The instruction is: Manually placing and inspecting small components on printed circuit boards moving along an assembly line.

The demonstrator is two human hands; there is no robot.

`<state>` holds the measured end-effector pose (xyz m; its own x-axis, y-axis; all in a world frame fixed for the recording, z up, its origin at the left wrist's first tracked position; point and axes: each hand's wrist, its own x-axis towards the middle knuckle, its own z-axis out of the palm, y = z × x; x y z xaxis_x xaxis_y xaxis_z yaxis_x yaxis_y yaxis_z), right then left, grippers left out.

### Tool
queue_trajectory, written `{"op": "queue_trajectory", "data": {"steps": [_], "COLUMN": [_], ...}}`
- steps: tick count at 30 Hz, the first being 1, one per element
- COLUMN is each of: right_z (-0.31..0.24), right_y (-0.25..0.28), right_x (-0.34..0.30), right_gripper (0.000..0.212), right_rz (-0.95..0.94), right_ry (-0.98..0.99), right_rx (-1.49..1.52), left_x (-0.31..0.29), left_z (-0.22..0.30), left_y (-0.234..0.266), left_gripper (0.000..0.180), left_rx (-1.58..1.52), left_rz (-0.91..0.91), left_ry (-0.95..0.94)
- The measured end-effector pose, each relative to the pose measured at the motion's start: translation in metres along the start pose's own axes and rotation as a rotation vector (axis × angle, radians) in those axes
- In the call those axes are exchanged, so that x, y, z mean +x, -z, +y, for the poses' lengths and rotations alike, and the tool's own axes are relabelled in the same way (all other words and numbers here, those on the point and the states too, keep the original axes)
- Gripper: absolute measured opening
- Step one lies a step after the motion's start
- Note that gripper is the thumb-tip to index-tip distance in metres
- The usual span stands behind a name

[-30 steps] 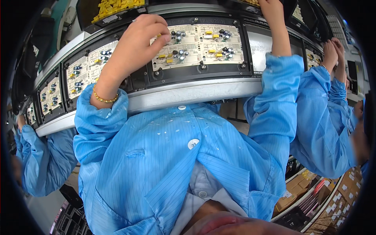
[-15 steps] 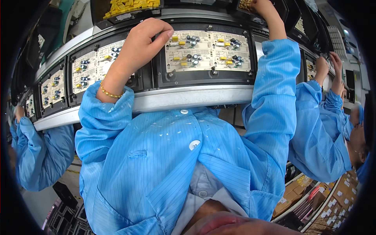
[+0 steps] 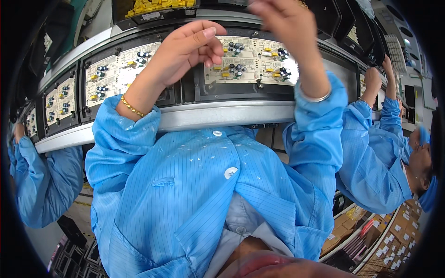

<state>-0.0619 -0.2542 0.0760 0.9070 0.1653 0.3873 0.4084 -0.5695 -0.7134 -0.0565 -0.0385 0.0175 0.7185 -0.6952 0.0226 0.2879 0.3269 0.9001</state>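
My left hand (image 3: 192,51) hangs over the left edge of a cream circuit board panel (image 3: 251,60). Its palm is turned to the right, the fingers half bent and apart, with nothing visible in them. My right hand (image 3: 289,25), smeared by motion, is raised over the panel's far right part; what its fingers hold, if anything, cannot be made out. Small yellow block components (image 3: 225,74) and dark round capacitors (image 3: 238,67) stand on the panel. The panel lies in a black carrier frame (image 3: 278,92) and is partly hidden by both hands.
A bin of yellow parts (image 3: 160,6) stands beyond the line at the left. More populated panels (image 3: 99,81) sit in carriers to my left. A silver rail (image 3: 222,113) runs along the near edge. Co-workers in blue sleeves (image 3: 368,157) stand on both sides.
My right hand has left the far bin and come back left and nearer, over the panel. The left hand has shifted right and rolled palm-up. The panel has moved slightly to the right.
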Motion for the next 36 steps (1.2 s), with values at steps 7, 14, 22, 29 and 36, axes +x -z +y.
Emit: {"op": "queue_trajectory", "data": {"steps": [7,14,22,29,36], "right_z": [0.004,0.041,0.110,0.098,0.103], "right_y": [-0.047,-0.010,0.032,0.036,0.037], "right_x": [-0.014,-0.017,-0.031,-0.039,-0.046], "right_gripper": [0.013,0.014,0.011,0.019,0.015], "right_rz": [-0.184,-0.102,-0.091,-0.177,-0.092], "right_ry": [0.198,-0.112,-0.235,-0.287,-0.127], "right_rx": [0.016,0.456,0.284,0.281,-0.169], "left_x": [0.005,0.000,-0.008,-0.007,-0.011], "left_z": [-0.021,-0.016,-0.006,-0.006,-0.009], "left_y": [0.010,0.019,0.013,0.011,0.010], "left_gripper": [0.023,0.025,0.025,0.019,0.016], "left_rx": [-0.404,-0.289,-0.005,0.290,0.253], "left_rz": [-0.063,0.028,0.027,0.064,0.075], "left_ry": [0.092,0.055,0.127,0.080,0.084]}}
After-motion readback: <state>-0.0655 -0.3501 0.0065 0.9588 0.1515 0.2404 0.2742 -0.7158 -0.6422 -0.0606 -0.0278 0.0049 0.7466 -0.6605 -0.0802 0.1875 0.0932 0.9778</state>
